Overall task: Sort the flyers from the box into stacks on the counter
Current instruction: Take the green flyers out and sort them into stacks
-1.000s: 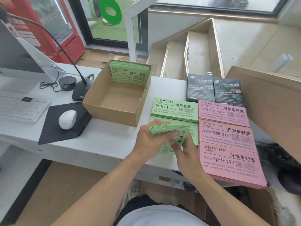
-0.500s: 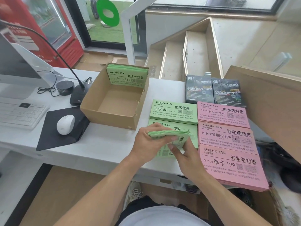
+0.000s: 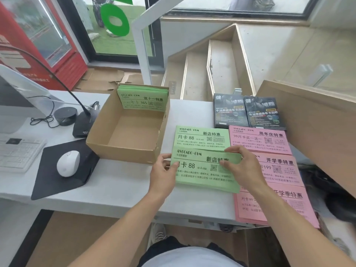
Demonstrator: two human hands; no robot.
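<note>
A green flyer stack lies flat on the white counter. My left hand grips its left edge and my right hand holds its right side, thumb on top. Behind it lies a second green stack. To the right are three pink stacks and, at the back, two dark flyer stacks. The open cardboard box stands to the left, with green flyers leaning against its far wall.
A white mouse rests on a black pad left of the box. A keyboard, a gooseneck microphone base and a monitor foot sit further left. A large cardboard sheet leans at the right. Stairs drop behind the counter.
The green bundle I held edge-up between both hands now lies flat on the front green stack. My hands have spread to its left and right sides.
</note>
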